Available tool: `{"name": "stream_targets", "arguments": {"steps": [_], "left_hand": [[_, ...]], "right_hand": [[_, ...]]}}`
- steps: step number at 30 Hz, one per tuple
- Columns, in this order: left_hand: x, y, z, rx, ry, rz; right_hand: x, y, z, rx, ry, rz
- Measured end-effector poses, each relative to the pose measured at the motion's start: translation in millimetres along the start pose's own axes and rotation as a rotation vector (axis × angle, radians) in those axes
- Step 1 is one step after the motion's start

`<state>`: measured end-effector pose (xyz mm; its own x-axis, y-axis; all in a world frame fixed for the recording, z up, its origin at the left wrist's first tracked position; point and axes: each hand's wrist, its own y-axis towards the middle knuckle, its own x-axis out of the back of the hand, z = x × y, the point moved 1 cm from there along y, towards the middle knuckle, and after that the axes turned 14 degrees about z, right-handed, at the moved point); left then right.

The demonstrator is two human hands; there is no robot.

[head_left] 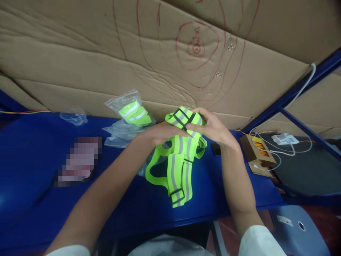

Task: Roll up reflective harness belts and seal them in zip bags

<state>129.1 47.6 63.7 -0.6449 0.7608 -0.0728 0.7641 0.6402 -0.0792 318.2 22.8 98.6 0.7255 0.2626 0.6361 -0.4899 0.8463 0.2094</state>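
A neon yellow-green reflective vest, made of elastic straps with silver stripes and black buckles, lies partly on the blue table and is raised at its far end. My right hand grips the folded upper straps from the right, its thumb pressed on them near a black buckle. My left hand reaches under those straps from the left; its fingers are mostly hidden by the band, though it appears closed on the vest too. One strap loops out to the left below my left wrist.
Left of the vest, a clear zip bag holds another neon reflective item. Crumpled clear plastic and a blurred-out flat object lie farther left. A dark phone-like object, a cardboard box and white cables are on the right. Cardboard stands behind.
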Motion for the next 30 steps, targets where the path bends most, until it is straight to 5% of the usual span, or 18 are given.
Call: {"name": "stream_targets", "arguments": {"steps": [7,14,21,30], "left_hand": [[-1.3,3,9,0.066,-0.077,0.083],[1.6,13,24,-0.080,-0.258,0.265],[-15.3,20,20,-0.146,-0.324,0.064],[-22.0,11,12,-0.093,-0.304,0.083]], "right_hand": [[4,-5,4,-0.007,-0.073,0.015],[6,-3,0,0.129,-0.184,-0.002],[-5,1,-12,0.251,-0.199,0.080],[11,-6,-9,0.168,0.013,0.148]]}}
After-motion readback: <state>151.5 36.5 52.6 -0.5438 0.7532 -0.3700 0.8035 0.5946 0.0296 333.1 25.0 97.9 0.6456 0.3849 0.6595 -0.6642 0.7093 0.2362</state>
